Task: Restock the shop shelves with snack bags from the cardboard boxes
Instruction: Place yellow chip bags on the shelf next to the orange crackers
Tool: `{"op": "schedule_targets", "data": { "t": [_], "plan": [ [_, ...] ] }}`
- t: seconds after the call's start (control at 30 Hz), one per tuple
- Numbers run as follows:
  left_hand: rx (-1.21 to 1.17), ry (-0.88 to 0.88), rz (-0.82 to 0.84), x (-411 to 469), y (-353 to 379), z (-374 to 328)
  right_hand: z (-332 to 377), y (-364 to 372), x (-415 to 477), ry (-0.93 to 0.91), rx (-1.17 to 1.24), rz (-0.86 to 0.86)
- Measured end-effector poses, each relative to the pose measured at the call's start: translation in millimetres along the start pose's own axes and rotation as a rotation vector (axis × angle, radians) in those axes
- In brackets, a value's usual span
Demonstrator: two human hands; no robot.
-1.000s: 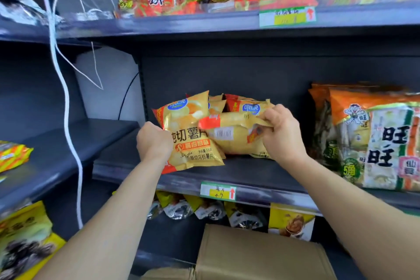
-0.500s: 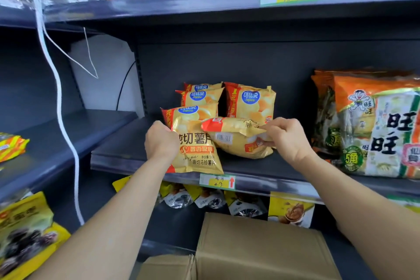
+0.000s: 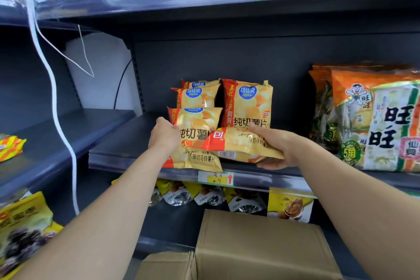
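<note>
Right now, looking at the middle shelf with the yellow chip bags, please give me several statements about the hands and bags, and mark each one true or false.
1. The left hand holds an upright chip bag at its left edge. True.
2. The right hand holds a sideways chip bag. True.
3. The sideways chip bag is lying inside the cardboard box. False: it is held over the middle shelf, above the box.
4. No bags stand behind the two held ones. False: more yellow chip bags stand upright behind them.
5. The large orange and green snack bags are to the right of the chip bags. True.
</note>
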State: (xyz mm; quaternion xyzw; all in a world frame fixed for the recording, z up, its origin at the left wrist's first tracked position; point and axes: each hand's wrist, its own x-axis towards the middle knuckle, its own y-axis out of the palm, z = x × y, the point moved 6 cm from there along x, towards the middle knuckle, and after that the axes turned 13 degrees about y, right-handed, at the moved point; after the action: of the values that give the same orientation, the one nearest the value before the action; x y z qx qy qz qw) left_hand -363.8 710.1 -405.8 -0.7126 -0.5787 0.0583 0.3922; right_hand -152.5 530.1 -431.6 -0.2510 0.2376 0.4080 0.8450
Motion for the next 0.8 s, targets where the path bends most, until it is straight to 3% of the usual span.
{"op": "schedule_targets", "data": {
  "t": [0.2,0.43,0.6,0.8],
  "plan": [
    [-0.074,0.053,0.012,-6.9,-4.0,-6.9,1.9,0.9,-1.6,-0.016,0.046,0.049],
    [-0.157,0.049,-0.131,-12.1,-15.0,-14.8,2.7,-11.8,-9.0,-0.09,0.061,0.059],
    [-0.216,0.005,-0.217,-17.5,-17.1,-6.8,0.6,-15.4,-10.9,-0.235,0.009,0.052],
    [-0.247,-0.028,-0.283,-15.0,-24.1,-4.4,11.2,-23.5,-14.8,-0.478,0.141,-0.046]
  ]
}}
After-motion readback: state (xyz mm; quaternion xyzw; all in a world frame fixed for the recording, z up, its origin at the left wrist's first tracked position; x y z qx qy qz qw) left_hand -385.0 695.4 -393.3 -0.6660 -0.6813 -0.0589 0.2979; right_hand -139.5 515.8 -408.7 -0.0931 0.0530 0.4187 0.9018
